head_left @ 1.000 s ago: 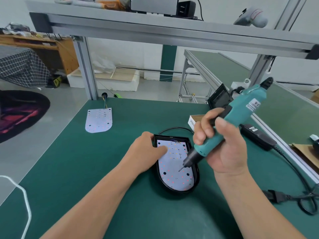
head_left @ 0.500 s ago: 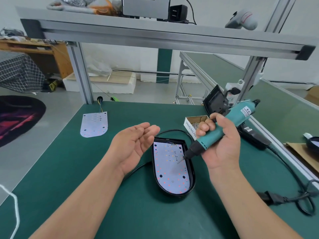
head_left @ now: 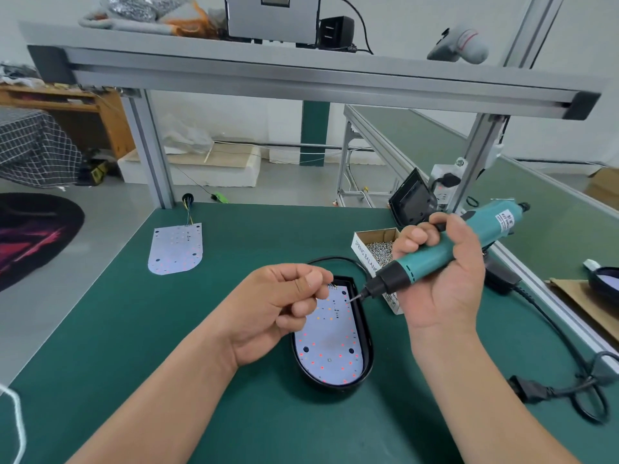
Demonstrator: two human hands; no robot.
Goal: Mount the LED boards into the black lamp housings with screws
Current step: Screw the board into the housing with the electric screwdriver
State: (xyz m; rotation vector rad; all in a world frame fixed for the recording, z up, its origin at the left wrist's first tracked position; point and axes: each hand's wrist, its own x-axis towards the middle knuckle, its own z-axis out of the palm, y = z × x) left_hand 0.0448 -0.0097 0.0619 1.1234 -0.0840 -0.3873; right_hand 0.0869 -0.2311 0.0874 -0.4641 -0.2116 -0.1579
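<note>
The black lamp housing [head_left: 368, 358] lies flat on the green table [head_left: 134, 329], just in front of the person. Its long axis runs near to far, with the rounded end toward the person and the squared end away. A white LED board [head_left: 330, 343] dotted with red and orange points fills its inside. The left hand [head_left: 278, 306] hovers over the board's far left part with its fingers curled and the thumb pressed to the forefinger; whether it pinches anything cannot be told. The right hand [head_left: 445, 272] grips a teal electric screwdriver [head_left: 435, 254], whose bit slants down-left to the board's far right corner. A box of screws [head_left: 375, 249] sits just beside the housing, and a second LED board [head_left: 176, 247] lies well apart at far left
</note>
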